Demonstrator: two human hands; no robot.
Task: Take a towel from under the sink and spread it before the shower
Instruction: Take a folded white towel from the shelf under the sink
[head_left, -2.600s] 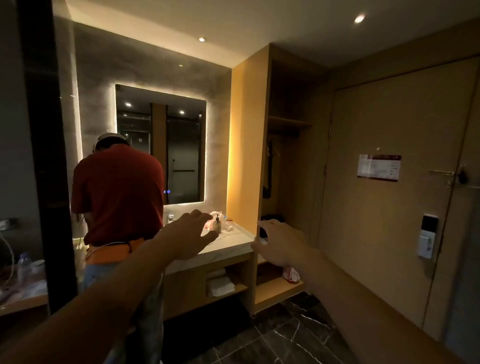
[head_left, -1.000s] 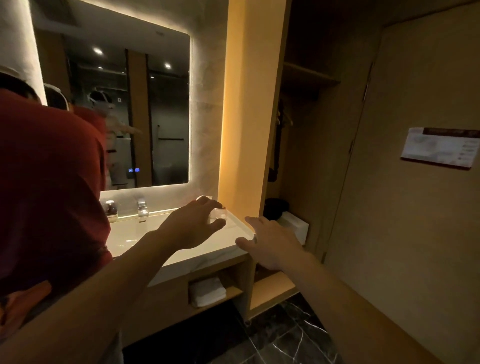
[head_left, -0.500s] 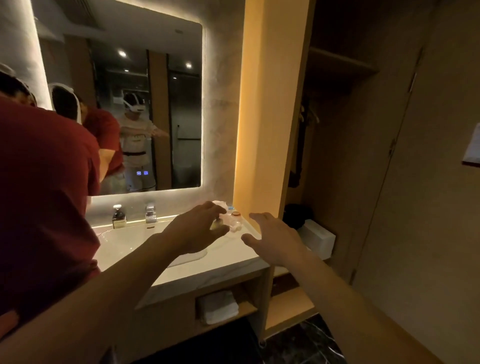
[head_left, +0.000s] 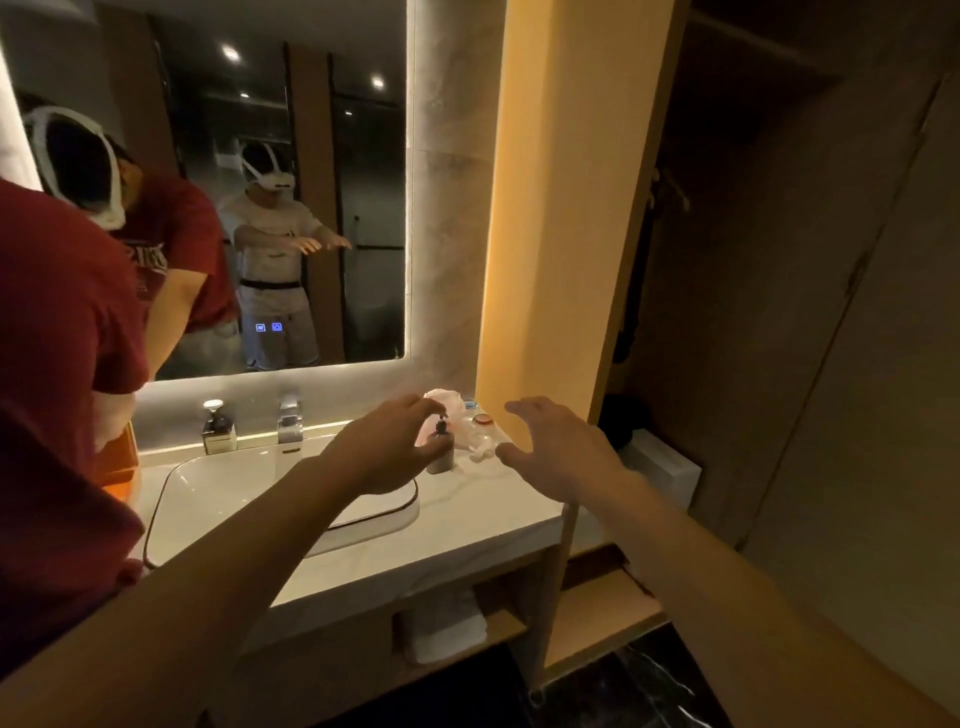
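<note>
Folded white towel (head_left: 445, 626) lies on the open wooden shelf (head_left: 506, 626) under the counter (head_left: 483, 512), at 6 o'clock from the white sink (head_left: 218, 483), apart from both hands. Left hand (head_left: 387, 447) hovers over the sink's 3 o'clock rim, fingers loosely bent, holding nothing; right hand (head_left: 558, 449) hovers over the counter with fingers spread wide. Between them, at 12 o'clock, stand a pump bottle (head_left: 440, 447), contents not discernible, and crumpled wrappers (head_left: 480, 439).

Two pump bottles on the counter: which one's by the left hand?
The small round bottle right of the basin, right beside the left hand. The square one stands by the tap, behind the basin.
</note>
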